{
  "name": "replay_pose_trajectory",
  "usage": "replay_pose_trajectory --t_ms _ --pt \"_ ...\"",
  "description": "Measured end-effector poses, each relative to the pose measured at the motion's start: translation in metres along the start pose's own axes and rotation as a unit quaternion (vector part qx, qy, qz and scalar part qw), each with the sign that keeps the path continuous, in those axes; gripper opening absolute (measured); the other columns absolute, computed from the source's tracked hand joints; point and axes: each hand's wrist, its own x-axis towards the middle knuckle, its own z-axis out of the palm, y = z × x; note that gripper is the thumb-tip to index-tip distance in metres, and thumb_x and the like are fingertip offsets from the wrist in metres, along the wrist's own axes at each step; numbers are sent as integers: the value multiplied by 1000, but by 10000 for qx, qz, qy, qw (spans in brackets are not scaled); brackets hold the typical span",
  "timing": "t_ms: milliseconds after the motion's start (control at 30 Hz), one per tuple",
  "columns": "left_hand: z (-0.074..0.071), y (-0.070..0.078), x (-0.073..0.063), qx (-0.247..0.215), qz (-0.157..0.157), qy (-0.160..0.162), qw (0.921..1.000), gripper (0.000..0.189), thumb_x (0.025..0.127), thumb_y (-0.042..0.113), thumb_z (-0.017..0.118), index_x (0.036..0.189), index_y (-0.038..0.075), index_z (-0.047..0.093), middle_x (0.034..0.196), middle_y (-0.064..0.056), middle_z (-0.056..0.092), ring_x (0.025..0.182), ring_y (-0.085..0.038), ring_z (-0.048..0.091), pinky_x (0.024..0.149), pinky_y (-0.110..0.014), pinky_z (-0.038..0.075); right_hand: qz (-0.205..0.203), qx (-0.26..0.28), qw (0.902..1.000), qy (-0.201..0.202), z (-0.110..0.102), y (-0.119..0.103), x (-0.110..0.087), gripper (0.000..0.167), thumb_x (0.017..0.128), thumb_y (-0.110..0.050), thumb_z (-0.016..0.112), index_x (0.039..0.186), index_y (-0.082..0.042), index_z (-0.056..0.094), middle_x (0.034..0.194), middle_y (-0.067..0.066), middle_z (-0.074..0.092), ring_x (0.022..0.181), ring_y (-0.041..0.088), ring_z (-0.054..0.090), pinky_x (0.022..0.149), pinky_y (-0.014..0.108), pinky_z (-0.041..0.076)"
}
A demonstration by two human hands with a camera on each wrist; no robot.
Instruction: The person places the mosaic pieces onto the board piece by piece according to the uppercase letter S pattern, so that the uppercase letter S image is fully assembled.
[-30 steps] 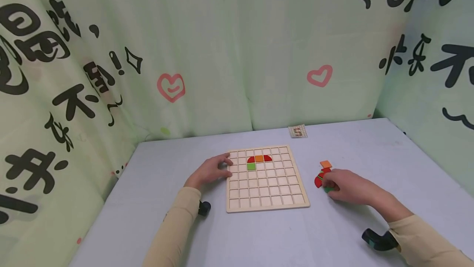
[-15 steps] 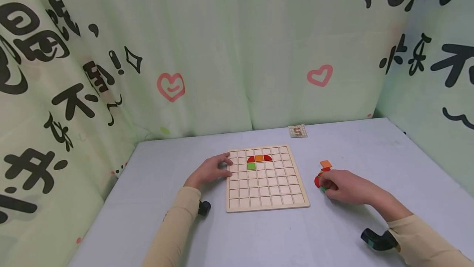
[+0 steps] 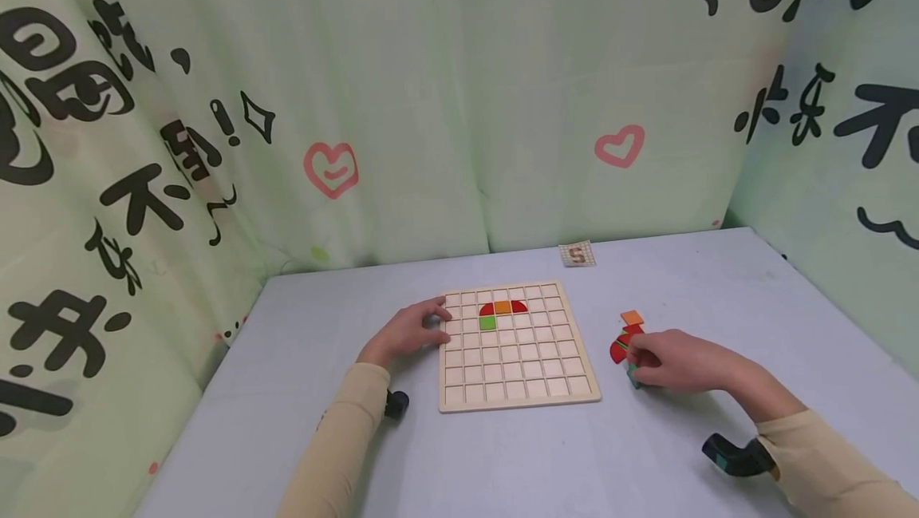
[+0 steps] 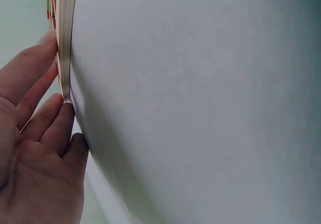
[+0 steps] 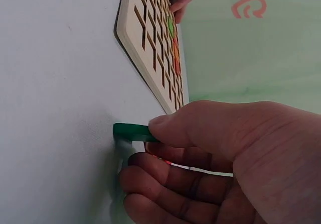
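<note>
A square wooden grid board (image 3: pixel 518 407) lies on the table. In its upper rows sit two red pieces with a curved edge, an orange square (image 3: pixel 502 307) between them and a light green square (image 3: pixel 488 323) below the left one. My left hand (image 3: pixel 408 332) rests with extended fingers against the board's left edge; the left wrist view shows the fingertips touching that side. To the right of the board, my right hand (image 3: pixel 682 362) pinches a dark green tile (image 5: pixel 131 130) between thumb and fingers, tilted, low over the cloth. The hand partly covers a small pile of red pieces (image 3: pixel 618 351).
Beyond the pile lies a loose orange tile (image 3: pixel 633 318). A small pattern card (image 3: pixel 577 255) lies at the table's back edge, before the green printed curtain (image 3: pixel 445 103). White cloth (image 3: pixel 517 462) covers the table.
My right hand has shifted slightly, drawing the dark green tile a little toward me from the pile, so more of the red pieces shows. The left hand and the board stay put.
</note>
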Motion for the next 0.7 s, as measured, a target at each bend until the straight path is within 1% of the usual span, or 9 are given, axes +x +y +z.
replay_pose_trajectory --t_ms 233,367,467,600,700 --pt "0 -1 0 -52 -4 -6 10000 28 86 20 76 112 16 68 154 0 39 145 -25 27 117 -45 26 52 -172 9996 -230 -6 2 -2 11 85 -14 72 90 -13 62 75 -4 53 72 14 49 61 27 45" --pt "0 1 -1 -59 19 -13 10000 29 86 19 75 114 15 67 154 0 38 145 -25 27 117 -45 26 -40 -132 9997 -214 -7 2 -2 19 80 -15 77 95 -12 65 80 -4 54 76 15 50 64 26 47" --pt "0 2 -2 -44 1 -7 10000 29 86 19 75 114 15 67 154 0 38 145 -24 27 117 -44 27 -238 -54 9996 -159 -5 2 -1 27 77 -14 81 97 -12 65 81 -3 53 76 15 49 62 25 46" --pt "-1 2 -2 -49 -34 -4 10000 28 86 19 75 113 16 67 154 1 38 145 -24 27 117 -43 27 -512 -20 9986 -107 -2 3 0 25 75 -10 81 93 -14 64 80 -4 52 76 14 48 61 24 45" --pt "0 0 -1 -61 -23 -1 10000 28 86 19 75 112 16 67 154 0 39 145 -25 27 117 -44 27 -683 -60 9976 -81 -1 2 1 22 77 -7 78 92 -17 66 84 -6 53 78 13 49 64 24 46"
